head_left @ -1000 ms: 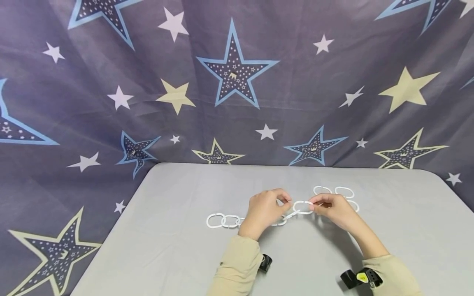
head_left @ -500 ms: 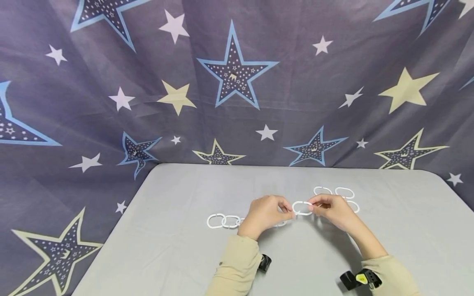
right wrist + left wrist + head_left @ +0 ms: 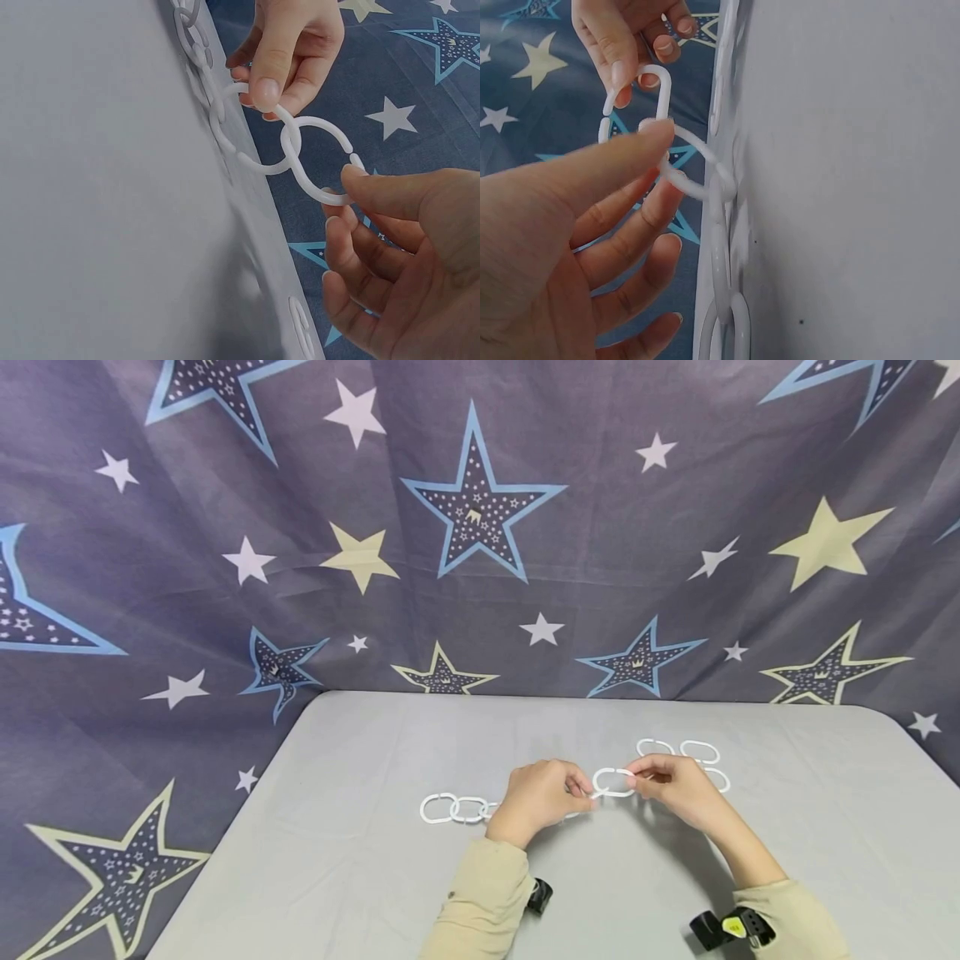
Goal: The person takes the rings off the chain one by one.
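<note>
My left hand [image 3: 536, 802] pinches the end link [image 3: 259, 169] of a white plastic chain [image 3: 454, 809] between thumb and fingers. My right hand [image 3: 681, 787] pinches another white oval link [image 3: 319, 197], which has a narrow gap in its side. In the right wrist view these two links pass through each other, raised above the table. From the left hand the chain trails leftward onto the table, partly hidden behind that hand in the head view. The left wrist view shows the lower chain links [image 3: 719, 262] hanging beside the left fingers.
Several loose white links [image 3: 699, 743] lie beyond the right hand, some partly covered by it. The grey table [image 3: 360, 877] meets a star-patterned cloth [image 3: 585, 560] at the back and left. Each wrist wears a black camera [image 3: 708, 930].
My left hand has lowered slightly, and its fingertips have closed near the join, covering more of the chain. My right hand has stayed almost still with its link.
</note>
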The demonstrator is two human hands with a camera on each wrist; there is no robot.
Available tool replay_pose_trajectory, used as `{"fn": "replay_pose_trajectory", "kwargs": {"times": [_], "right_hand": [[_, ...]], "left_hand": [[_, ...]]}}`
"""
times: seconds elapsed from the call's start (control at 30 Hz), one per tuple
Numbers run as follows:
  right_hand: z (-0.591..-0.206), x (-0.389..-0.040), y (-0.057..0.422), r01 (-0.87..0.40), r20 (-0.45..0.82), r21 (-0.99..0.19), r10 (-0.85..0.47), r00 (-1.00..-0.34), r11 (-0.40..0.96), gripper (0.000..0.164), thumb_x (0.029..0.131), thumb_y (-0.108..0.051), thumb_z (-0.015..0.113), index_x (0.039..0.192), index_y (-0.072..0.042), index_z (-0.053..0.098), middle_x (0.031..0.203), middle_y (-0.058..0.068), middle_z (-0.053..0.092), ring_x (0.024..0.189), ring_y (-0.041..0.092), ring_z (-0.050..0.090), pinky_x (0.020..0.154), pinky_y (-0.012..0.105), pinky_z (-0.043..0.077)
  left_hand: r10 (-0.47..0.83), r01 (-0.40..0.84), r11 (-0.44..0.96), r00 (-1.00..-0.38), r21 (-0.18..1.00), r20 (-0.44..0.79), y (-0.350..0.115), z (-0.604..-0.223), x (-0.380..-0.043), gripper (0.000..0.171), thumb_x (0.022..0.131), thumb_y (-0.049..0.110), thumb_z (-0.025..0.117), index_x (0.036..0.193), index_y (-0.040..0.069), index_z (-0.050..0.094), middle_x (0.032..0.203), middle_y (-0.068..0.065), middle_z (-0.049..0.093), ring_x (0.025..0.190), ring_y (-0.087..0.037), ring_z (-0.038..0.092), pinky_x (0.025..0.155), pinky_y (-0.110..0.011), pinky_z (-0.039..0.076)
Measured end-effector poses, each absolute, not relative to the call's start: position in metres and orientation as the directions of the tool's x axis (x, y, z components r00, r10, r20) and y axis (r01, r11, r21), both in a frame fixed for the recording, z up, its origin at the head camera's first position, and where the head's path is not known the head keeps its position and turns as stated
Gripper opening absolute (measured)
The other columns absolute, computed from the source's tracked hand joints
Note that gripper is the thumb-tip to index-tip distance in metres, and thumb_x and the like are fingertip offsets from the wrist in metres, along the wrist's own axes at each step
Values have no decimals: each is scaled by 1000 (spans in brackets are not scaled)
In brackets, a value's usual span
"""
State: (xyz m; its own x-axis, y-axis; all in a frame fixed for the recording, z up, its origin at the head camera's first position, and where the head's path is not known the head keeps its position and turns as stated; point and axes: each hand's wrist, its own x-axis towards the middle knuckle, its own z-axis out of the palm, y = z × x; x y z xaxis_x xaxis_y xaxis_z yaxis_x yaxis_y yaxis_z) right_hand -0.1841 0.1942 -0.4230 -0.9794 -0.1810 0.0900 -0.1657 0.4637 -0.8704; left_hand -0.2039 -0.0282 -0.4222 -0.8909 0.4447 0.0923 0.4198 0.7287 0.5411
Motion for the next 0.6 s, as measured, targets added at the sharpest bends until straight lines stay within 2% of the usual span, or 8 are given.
{"fn": "replay_pose_trajectory", "kwargs": {"times": [0.27,0.6], "right_hand": [[-423,-184,193,-160,86,-865,-172,-981,476,22,89,-6,72,103,9,69,77,10,67,62,13,55,52,22,42],[-425,-184,189,-158,86,-860,-167,-982,485,23,91,-9,71,105,9,69,74,9,65,63,15,57,54,25,44]], "left_hand": [[439,427,735,-892,526,111,-29,-423,-206,7,80,32,82,81,30,76,67,25,59,63,7,49,66,-24,40],[424,421,734,-897,533,124,-35,-420,-209,5,81,35,81,84,32,77,71,26,61,66,6,50,67,-23,41]]}}
